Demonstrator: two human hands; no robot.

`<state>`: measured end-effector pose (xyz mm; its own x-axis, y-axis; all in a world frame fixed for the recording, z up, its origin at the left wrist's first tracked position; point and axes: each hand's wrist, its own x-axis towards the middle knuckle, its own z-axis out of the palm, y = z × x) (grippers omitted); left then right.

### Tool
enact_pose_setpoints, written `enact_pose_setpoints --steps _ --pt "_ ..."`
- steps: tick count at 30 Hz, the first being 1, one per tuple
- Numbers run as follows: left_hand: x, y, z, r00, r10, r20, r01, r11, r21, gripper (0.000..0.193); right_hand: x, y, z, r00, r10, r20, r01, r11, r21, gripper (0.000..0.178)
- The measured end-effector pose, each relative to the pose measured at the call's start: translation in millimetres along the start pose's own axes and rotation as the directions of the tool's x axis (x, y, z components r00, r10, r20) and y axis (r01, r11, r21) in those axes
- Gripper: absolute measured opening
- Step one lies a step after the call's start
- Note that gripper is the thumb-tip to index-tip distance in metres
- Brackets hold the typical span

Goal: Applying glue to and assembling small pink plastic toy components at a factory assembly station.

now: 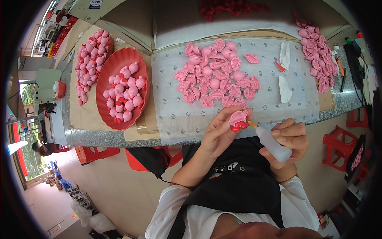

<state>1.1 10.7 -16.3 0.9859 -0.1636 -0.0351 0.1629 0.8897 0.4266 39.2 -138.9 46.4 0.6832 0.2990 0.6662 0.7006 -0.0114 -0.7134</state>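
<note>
Just past the table's front edge, my left hand (220, 130) pinches a small pink shell-shaped piece with a red part below it (238, 120). My right hand (289, 139) is wrapped round a whitish squeeze bottle (274, 144), tilted so that its thin orange tip (251, 124) meets or nearly meets the red part. Whether the tip touches cannot be made out. Beyond my hands, a loose pile of pink shell pieces and round pink parts (215, 83) lies on a white printed sheet (167, 115). One pink piece (251, 58) lies apart from the pile.
A red scalloped bowl (102, 101) of pink balls with red bits stands at left, beside another heap of them (89, 59). More pink pieces (317, 55) lie at right, near pens and a black cloth (354, 59). White paper scraps (285, 89) rest on the sheet. A shelf (223, 28) rises behind.
</note>
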Motion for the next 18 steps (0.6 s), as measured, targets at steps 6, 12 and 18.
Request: enact_pose_setpoints --steps 6,12,18 --pt "1.0 0.8 -1.6 0.999 -0.008 0.054 0.014 0.992 -0.124 0.039 -2.7 -0.3 -1.3 0.996 0.068 -0.056 -0.059 0.988 0.14 0.048" --pt "1.5 1.0 -1.7 0.998 -0.003 0.068 0.012 0.991 -0.135 0.039 -1.6 0.9 -3.4 0.998 0.049 -0.035 -0.044 0.991 0.129 0.048" --pt "1.2 2.2 -0.7 0.999 -0.02 0.048 0.026 0.992 -0.126 0.039 -2.1 2.0 -1.1 0.997 0.047 -0.055 -0.041 0.994 0.099 0.049"
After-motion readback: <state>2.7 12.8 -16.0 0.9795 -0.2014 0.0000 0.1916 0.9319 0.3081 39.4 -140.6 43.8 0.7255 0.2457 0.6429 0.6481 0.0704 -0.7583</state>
